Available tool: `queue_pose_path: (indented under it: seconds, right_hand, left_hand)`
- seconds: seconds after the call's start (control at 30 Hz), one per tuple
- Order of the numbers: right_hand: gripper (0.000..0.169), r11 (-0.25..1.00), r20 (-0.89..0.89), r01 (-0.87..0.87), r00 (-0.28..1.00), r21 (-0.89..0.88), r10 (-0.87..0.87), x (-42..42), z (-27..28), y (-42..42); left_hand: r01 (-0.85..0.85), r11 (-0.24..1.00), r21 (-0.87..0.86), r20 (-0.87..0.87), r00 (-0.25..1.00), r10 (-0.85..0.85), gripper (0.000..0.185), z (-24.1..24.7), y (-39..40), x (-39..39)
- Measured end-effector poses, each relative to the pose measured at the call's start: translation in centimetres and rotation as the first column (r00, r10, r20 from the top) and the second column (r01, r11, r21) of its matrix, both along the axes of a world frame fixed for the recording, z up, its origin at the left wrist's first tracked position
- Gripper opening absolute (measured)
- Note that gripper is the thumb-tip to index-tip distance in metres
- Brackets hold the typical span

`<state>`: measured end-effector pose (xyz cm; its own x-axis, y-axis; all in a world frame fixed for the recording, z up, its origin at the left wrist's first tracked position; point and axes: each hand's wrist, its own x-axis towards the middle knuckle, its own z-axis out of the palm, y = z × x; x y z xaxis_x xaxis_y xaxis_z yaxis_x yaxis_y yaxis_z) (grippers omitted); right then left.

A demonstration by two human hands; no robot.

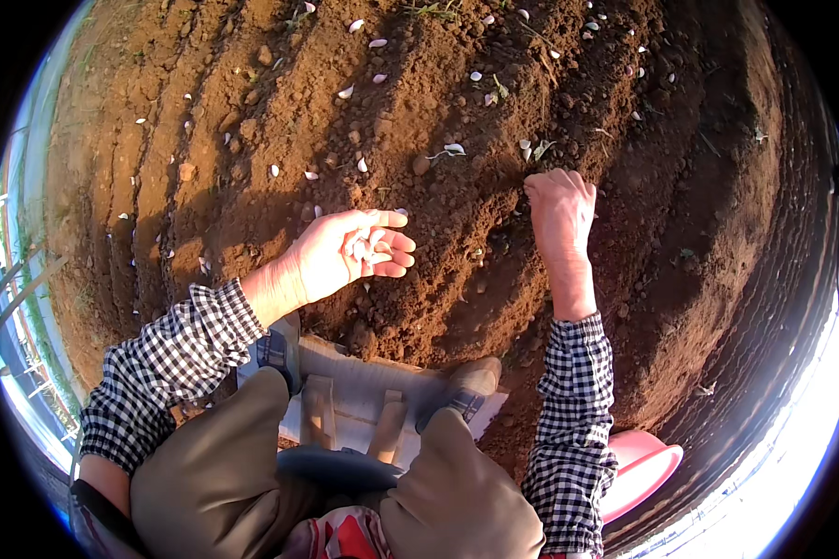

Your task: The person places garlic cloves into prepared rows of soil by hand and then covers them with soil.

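Note:
Palm up, my left hand [349, 248] cradles several garlic cloves [367, 248], its fingers apart and pointing right. My right hand [563, 206] is back-up and low over the furrowed brown soil [419, 286], fingers curled down; its fingertips are hidden, so whether a clove is between them cannot be told. Just beyond its knuckles lie a pale clove [525, 148] and a dry leaf [543, 149]. Other cloves sit spaced along the furrows, among them one with a sprout-like strand [454, 149] between the two hands and one above my left hand [362, 165].
My shoes rest on a pale board [363, 412] with wooden pieces [388, 427] on it. A pink plastic basin [640, 468] stands at lower right beside my sleeve. Dark ridged sheeting [762, 328] curves along the right edge, with poles [28, 297] at far left.

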<state>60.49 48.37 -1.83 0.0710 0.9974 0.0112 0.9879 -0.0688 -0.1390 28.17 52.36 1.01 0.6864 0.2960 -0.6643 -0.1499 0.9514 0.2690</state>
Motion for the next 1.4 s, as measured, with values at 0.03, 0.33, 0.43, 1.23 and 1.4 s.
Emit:
queue_pose_path:
  seconds: [0.03,0.33,0.43,1.23,1.4]
  right_hand:
    - [0.008,0.998,0.113,-0.019,0.993,-0.062,0.026,-0.1,-0.6,0.3]
    - [0.019,0.975,-0.051,0.224,0.973,-0.001,-0.224,-0.8,-1.5,3.3]
    - [0.013,0.951,-0.289,0.309,0.911,0.010,-0.293,0.2,-1.4,3.1]
    - [0.005,0.989,0.188,-0.070,0.978,-0.128,0.094,2.3,0.0,4.3]
    - [0.020,0.976,0.003,0.073,0.997,-0.205,-0.074,2.3,0.3,4.6]
  left_hand:
    - [0.003,1.000,-0.001,-0.003,1.000,-0.003,0.043,0.0,0.0,0.1]
    - [-0.008,1.000,-0.015,-0.025,1.000,0.008,0.042,-0.3,-0.2,-0.5]
    - [-0.002,1.000,-0.009,0.024,1.000,0.002,0.043,-0.1,-0.3,-0.4]
    - [-0.015,1.000,-0.013,-0.054,0.998,0.015,0.042,0.2,-0.3,-0.9]
    - [-0.029,1.000,-0.011,-0.072,0.997,0.028,0.042,0.1,-0.3,-1.6]
